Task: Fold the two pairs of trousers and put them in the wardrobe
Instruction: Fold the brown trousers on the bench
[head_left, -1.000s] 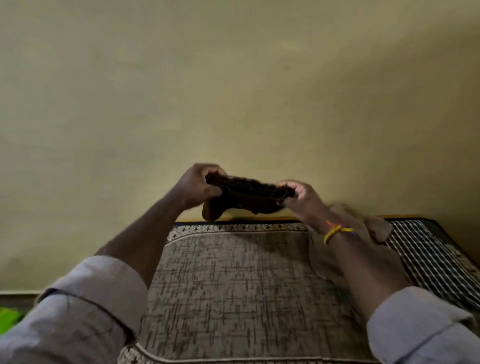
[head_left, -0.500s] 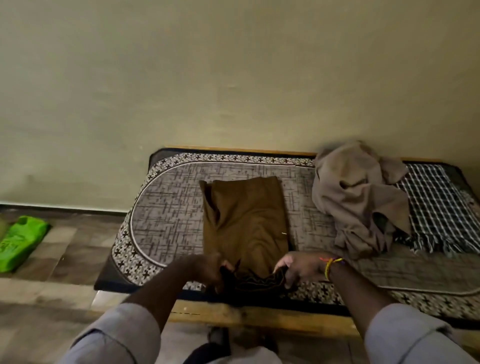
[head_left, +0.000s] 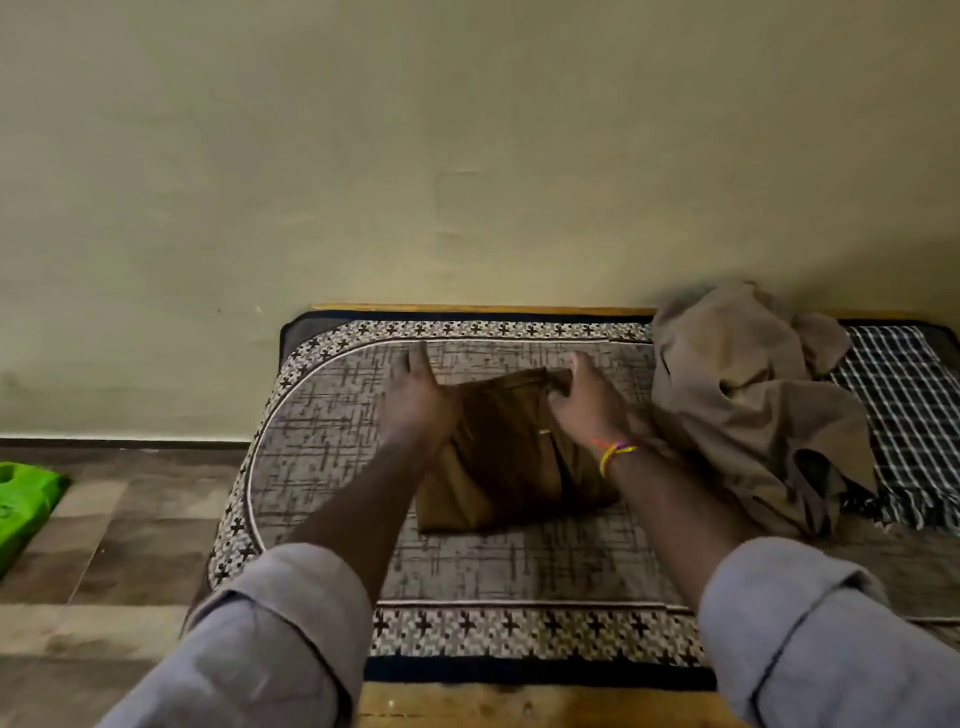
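Brown trousers (head_left: 511, 457) now folded over; left hand (head_left: 415, 400) spread flat, right hand (head_left: 587, 402) pinching its far edge, fingertips hidden

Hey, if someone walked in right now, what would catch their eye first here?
Two hands, the left hand and right hand, pressing on the brown trousers folded mid-mattress. Right of them, the beige trousers lie in a crumpled heap beside a checked cloth. A bright green bag sits on the floor, far left.
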